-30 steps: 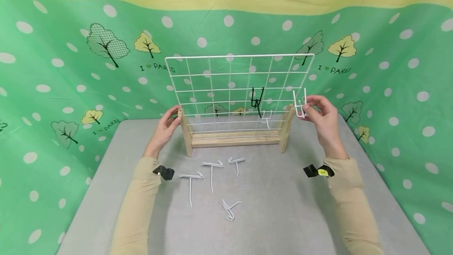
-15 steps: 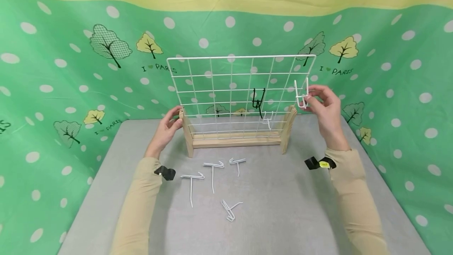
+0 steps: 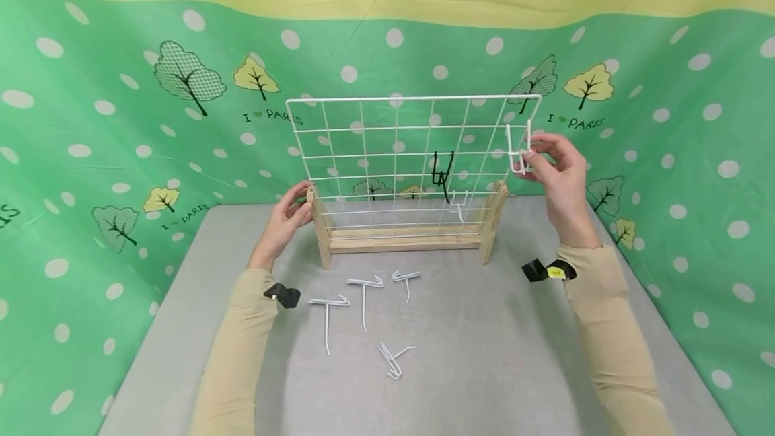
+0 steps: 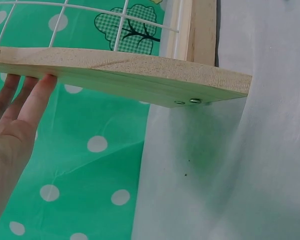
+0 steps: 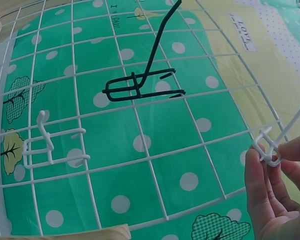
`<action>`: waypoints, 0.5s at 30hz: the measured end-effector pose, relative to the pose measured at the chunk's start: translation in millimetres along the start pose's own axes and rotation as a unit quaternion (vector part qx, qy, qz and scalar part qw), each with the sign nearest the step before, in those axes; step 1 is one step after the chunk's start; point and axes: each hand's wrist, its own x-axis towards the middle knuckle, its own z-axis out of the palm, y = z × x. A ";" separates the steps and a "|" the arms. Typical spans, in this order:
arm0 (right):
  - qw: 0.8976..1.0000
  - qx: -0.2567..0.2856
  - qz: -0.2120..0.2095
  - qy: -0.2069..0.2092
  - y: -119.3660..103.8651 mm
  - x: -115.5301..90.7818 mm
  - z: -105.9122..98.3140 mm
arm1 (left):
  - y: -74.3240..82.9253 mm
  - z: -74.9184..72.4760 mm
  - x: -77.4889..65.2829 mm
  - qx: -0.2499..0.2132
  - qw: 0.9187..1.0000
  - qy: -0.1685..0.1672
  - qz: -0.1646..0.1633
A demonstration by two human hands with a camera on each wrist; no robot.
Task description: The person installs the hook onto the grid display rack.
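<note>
We have two hooks (image 5: 138, 86) on the grid (image 3: 396, 128), a third hook (image 3: 514, 153) pinched in our right hand (image 3: 560, 173), our left hand (image 3: 287, 217) uncurled against the stand (image 3: 402, 243), four unhung hooks (image 3: 364, 301) on the desk (image 3: 472, 328)

Cannot judge contact between pinched white display hook (image 3: 515, 153) and wire grid (image 3: 396, 128). Left of the grid, cannot see the left hand (image 4: 14, 131) whole in left-wrist view.

Four hooks (image 3: 364, 282) on table (image 3: 484, 342) before rack (image 3: 406, 245), two hooks (image 3: 443, 179) on its grid (image 3: 412, 97), curtain (image 3: 399, 56) behind
</note>
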 end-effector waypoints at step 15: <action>1.000 0.006 -0.012 0.026 4.6 12.2 5.4 | -2.9 -0.1 -0.1 -0.007 1.000 0.000 0.000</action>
